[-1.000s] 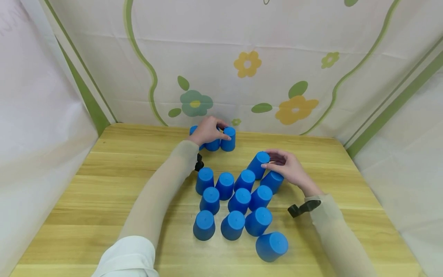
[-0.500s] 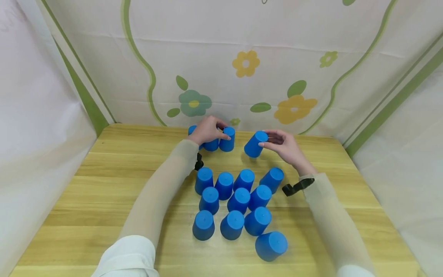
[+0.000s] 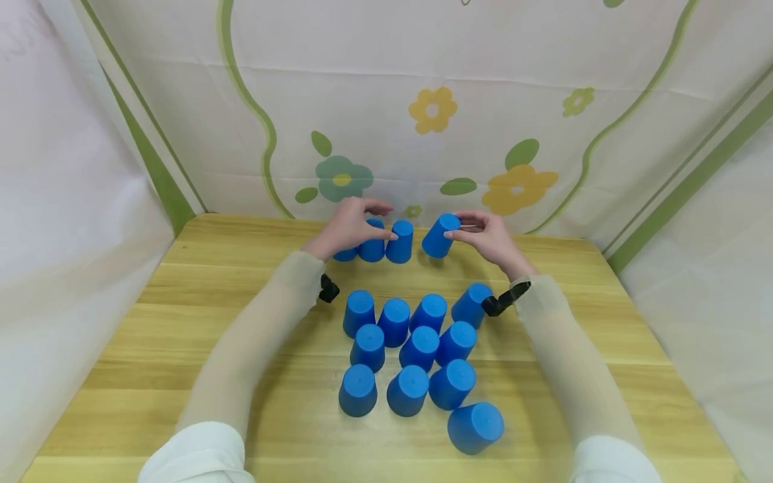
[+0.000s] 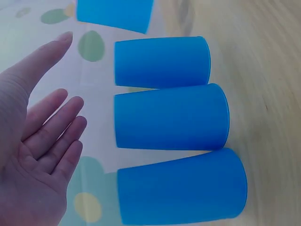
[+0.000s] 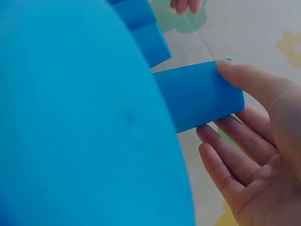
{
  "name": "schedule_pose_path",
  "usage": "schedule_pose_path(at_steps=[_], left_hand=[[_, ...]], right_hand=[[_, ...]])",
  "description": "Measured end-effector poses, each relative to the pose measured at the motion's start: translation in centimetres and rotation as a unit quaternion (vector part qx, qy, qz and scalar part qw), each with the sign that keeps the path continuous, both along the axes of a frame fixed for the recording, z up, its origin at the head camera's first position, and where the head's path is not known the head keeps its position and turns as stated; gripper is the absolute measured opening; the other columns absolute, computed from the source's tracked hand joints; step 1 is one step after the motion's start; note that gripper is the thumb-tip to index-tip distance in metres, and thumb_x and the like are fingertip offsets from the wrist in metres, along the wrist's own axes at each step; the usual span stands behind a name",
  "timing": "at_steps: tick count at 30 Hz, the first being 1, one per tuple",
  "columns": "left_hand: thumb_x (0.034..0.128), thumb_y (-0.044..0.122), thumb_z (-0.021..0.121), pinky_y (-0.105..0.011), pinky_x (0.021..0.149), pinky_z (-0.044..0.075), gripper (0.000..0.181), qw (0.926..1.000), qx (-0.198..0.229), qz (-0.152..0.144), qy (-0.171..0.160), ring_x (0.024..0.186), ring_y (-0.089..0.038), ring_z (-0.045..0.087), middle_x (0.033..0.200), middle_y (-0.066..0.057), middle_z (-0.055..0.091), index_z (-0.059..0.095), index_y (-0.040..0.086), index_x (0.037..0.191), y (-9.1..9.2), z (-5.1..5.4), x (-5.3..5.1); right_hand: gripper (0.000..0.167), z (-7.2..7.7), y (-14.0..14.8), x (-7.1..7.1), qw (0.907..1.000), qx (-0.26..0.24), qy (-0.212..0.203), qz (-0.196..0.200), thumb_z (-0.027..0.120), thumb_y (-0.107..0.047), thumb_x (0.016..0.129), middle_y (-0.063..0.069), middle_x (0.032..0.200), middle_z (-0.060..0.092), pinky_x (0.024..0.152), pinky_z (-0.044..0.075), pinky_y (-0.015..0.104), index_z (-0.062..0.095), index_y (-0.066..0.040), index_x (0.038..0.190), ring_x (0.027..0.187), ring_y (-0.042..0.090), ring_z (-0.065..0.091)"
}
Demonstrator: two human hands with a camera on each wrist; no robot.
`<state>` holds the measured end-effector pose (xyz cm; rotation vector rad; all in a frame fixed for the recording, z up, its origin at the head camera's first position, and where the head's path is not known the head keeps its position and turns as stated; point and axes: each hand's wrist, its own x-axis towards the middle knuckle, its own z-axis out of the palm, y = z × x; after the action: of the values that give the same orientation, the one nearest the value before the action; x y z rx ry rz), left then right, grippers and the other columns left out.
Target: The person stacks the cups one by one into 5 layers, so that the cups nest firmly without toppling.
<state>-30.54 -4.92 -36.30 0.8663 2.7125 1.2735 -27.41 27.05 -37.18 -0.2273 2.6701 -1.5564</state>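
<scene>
Solid blue cups (image 3: 421, 343) stand out against a yellow wood-grain tabletop (image 3: 151, 355). Orange and teal flowers (image 3: 341, 178) pattern the far white cloth (image 3: 368, 111).

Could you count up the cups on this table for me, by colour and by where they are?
Blue cup held in the right hand: 1
Blue cups in the back row by the left hand: 3
Blue cups in the nearer group: 11
Total: 15 cups, all blue.
</scene>
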Motion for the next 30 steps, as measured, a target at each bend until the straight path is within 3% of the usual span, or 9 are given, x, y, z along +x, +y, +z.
schedule_pose_path(at_steps=[7, 14, 18, 22, 30], left_hand=[[0.0833, 0.043, 0.085, -0.045, 0.105, 0.045, 0.062, 0.9993, 0.031, -0.013, -0.015, 0.125, -0.024, 0.057, 0.131, -0.002, 0.066, 0.067, 0.012, 0.134, -2.2, -0.5, 3.0], [0.0830, 0.049, 0.084, -0.048, 0.103, 0.047, 0.058, 0.9964, 0.038, -0.021, -0.072, 0.122, -0.018, 0.058, 0.127, 0.007, 0.067, 0.069, 0.020, 0.132, -4.1, -2.4, 6.9], [0.0823, 0.051, 0.083, -0.051, 0.101, 0.049, 0.062, 0.9918, 0.035, -0.055, -0.110, 0.120, -0.019, 0.059, 0.125, 0.007, 0.068, 0.069, 0.018, 0.132, -4.7, -3.8, 8.4], [0.0818, 0.047, 0.085, -0.049, 0.101, 0.049, 0.063, 0.9884, 0.037, -0.089, -0.117, 0.118, -0.017, 0.060, 0.125, 0.006, 0.069, 0.068, 0.013, 0.133, -5.0, -4.9, 9.3], [0.0822, 0.034, 0.088, -0.055, 0.105, 0.045, 0.060, 0.9820, 0.060, -0.117, -0.135, 0.118, -0.020, 0.060, 0.130, -0.007, 0.068, 0.068, 0.011, 0.133, -5.6, -5.4, 10.2]], right_hand=[[0.058, -0.6, -0.7, -0.6, 0.9998, 0.010, 0.000, 0.019, 0.082, -0.037, 0.089, 0.011, 0.130, 0.065, 0.100, 0.051, 0.046, 0.063, -0.008, 0.135, 0.117, 0.029, 0.064], [0.057, -1.8, -1.3, -1.0, 0.9992, 0.019, -0.003, 0.036, 0.081, -0.035, 0.090, 0.012, 0.132, 0.064, 0.100, 0.051, 0.046, 0.062, -0.007, 0.136, 0.118, 0.030, 0.063], [0.055, -2.3, -1.7, -1.1, 0.9989, 0.028, -0.006, 0.038, 0.081, -0.033, 0.090, 0.010, 0.132, 0.063, 0.099, 0.052, 0.046, 0.062, -0.008, 0.135, 0.117, 0.029, 0.064], [0.055, -2.5, -1.9, -1.0, 0.9979, 0.044, -0.006, 0.046, 0.079, -0.033, 0.092, 0.012, 0.134, 0.062, 0.099, 0.051, 0.047, 0.061, -0.007, 0.137, 0.118, 0.031, 0.063], [0.054, -2.3, -2.4, -0.6, 0.9977, 0.051, -0.003, 0.045, 0.074, -0.026, 0.096, 0.016, 0.139, 0.059, 0.102, 0.049, 0.049, 0.058, -0.005, 0.142, 0.124, 0.034, 0.058]])
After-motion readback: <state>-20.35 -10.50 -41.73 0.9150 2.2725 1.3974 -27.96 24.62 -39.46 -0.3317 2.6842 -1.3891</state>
